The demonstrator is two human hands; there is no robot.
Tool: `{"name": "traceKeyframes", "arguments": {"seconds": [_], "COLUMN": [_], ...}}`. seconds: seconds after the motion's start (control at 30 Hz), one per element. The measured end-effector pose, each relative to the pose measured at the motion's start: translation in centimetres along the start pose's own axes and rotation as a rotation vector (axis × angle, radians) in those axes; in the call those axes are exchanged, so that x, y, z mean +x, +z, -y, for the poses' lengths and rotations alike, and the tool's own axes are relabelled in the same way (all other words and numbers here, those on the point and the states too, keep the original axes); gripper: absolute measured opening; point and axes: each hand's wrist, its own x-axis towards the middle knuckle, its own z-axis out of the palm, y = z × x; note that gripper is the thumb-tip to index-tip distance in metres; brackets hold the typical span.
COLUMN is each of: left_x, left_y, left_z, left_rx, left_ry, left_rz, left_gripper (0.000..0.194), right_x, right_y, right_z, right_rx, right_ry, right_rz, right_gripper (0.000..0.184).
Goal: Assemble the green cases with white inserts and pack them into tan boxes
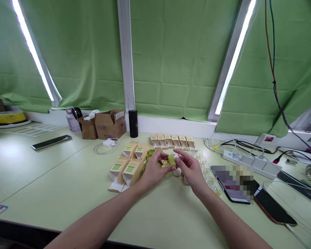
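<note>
A small green piece with rounded corners point(171, 159) is pinched between my hands, above the table. My left hand point(155, 169) grips it from the left, thumb underneath. On the other side, the thumb of my right hand point(191, 169) presses against it, with the index finger stretched over the top. Something white shows between those fingers, partly hidden. Below my hands are small white pieces point(177, 172). Several green pieces point(148, 157) lie behind my left hand, and clear plastic cups with yellowish centres point(212, 181) sit beside my right hand.
Open cardboard boxes with green labels point(130, 169) stand left of my hands; a row of similar ones point(171, 141) is behind. Phones point(273, 204) and a power strip point(251, 162) with cables lie right. A black cylinder point(133, 123) and brown cartons point(110, 125) stand at the back.
</note>
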Motion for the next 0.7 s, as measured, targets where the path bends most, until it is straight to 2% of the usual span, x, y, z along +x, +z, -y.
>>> {"name": "traceKeyframes", "arguments": {"seconds": [0.2, 0.37, 0.47, 0.7], "left_x": [-0.2, -0.7, -1.0, -1.5], "left_y": [-0.1, 0.0, 0.3, 0.7], "left_z": [0.4, 0.8, 0.9, 0.7], "left_rx": [0.148, 0.229, 0.244, 0.21], "left_ry": [0.086, 0.329, 0.425, 0.427], "left_rz": [-0.052, -0.056, -0.01, 0.022], "left_gripper": [0.045, 0.063, 0.056, 0.046], "right_x": [0.1, 0.2, 0.1, -0.3], "right_y": [-0.2, -0.2, -0.1, 0.7], "right_z": [-0.2, -0.4, -0.4, -0.5], "right_rx": [0.046, 0.083, 0.075, 0.057], "right_ry": [0.018, 0.005, -0.004, -0.019], "right_rz": [0.03, 0.004, -0.004, -0.012], "right_gripper": [0.052, 0.052, 0.053, 0.053]}}
